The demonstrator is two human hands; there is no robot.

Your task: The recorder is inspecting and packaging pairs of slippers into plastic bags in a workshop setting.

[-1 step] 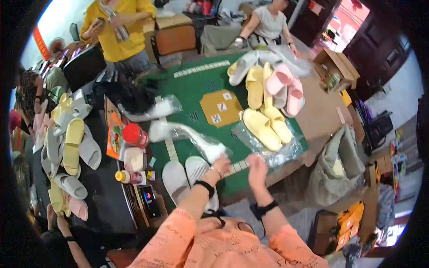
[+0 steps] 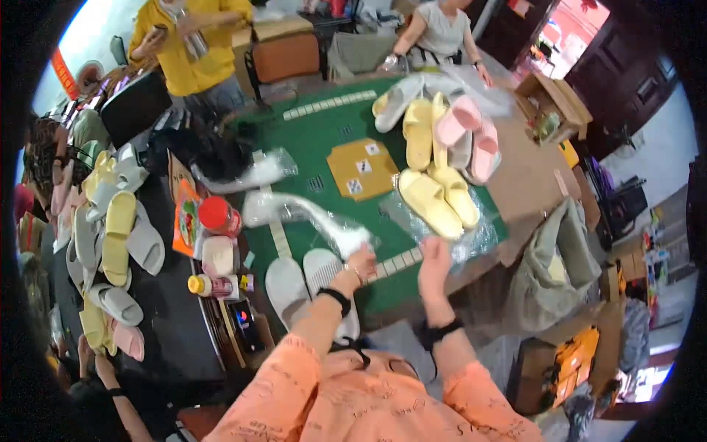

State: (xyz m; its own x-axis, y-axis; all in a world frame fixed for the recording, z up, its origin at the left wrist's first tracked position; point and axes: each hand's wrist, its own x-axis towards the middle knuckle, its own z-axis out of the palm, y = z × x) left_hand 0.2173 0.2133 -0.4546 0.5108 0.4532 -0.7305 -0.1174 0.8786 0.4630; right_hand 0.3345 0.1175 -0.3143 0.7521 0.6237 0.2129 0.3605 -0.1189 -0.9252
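My left hand [image 2: 361,265] is over the table's near edge, fingers curled, at the end of a clear plastic bag [image 2: 346,237]; whether it grips the bag is hidden. Below it, a pair of light grey slippers [image 2: 283,283] lies partly under my left forearm. To the right, my right hand [image 2: 434,267] is raised with its fingers drawn together; anything between them is too small to see. Just beyond its fingertips, a pair of pale yellow slippers [image 2: 431,202] lies on a crinkled clear bag [image 2: 477,243].
More yellow, pink and grey slippers [image 2: 460,121] pile at the far right of the green table [image 2: 294,147]. A red-lidded jar [image 2: 219,216] stands left. Slippers cover a dark table [image 2: 177,324] farther left. A grey-green sack [image 2: 549,280] stands right. Other people are across the table and lower left.
My right hand has shifted slightly right and away from me, closer to the yellow slippers. My left hand stays by the end of the plastic bag. The whole view has tilted slightly.
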